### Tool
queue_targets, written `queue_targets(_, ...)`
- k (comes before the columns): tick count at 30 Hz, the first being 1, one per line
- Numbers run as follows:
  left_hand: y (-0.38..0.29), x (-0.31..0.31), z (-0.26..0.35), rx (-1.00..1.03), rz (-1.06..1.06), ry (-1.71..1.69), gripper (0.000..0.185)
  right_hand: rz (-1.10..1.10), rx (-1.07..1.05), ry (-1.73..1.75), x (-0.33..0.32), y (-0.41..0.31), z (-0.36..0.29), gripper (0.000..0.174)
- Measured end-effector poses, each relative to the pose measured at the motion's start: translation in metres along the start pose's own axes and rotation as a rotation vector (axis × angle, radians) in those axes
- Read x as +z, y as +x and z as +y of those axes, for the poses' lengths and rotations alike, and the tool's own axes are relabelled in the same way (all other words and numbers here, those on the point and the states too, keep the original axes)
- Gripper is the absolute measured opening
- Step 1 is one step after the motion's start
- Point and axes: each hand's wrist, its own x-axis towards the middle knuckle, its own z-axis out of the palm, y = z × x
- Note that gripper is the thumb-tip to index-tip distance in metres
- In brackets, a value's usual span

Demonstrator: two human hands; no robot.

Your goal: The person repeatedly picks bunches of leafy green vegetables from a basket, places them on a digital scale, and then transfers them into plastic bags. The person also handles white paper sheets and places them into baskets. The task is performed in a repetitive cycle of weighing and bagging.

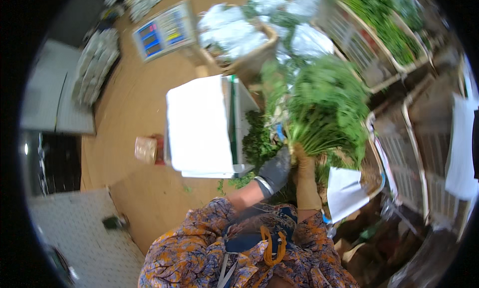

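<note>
My left hand (276,171), in a dark grey glove, is at the base of a large bunch of leafy green herbs (325,101), close beside my right hand. My right hand (302,157), in a tan glove, grips the stems of that bunch; its leaves fan out away from me and are blurred. Whether the left fingers also hold stems is unclear. Darker curly greens (258,138) lie just left of the bunch, and a white sheet (200,127) covers a box next to them.
A digital scale (164,30) stands at the upper left of the table. Behind the bunch is a crate of plastic-wrapped produce (235,33). Crates of greens (378,33) line the right side. White paper (346,192) lies right of my forearm. A small wrapped pack (146,149) sits on the table.
</note>
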Motion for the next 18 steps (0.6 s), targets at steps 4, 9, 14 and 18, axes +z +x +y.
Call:
queue_targets(4,-0.016,-0.086,0.004,-0.051,0.196,-0.222,0.064,-0.188,-0.174,-0.339,0.092,-0.005,-0.03,0.047)
queue_targets(9,-0.083,-0.113,-0.079,-0.03,0.234,-0.294,0.063,-0.626,-0.531,-1.062,0.188,0.034,-0.016,0.065)
queue_targets(14,-0.143,-0.1,-0.164,-0.083,0.172,-0.191,0.032,-0.887,-0.345,-2.275,0.24,0.059,0.05,0.105)
queue_targets(18,-0.158,-0.112,-0.181,-0.378,0.118,-0.566,0.03,-0.827,-0.338,-2.361,0.235,0.061,0.071,0.116)
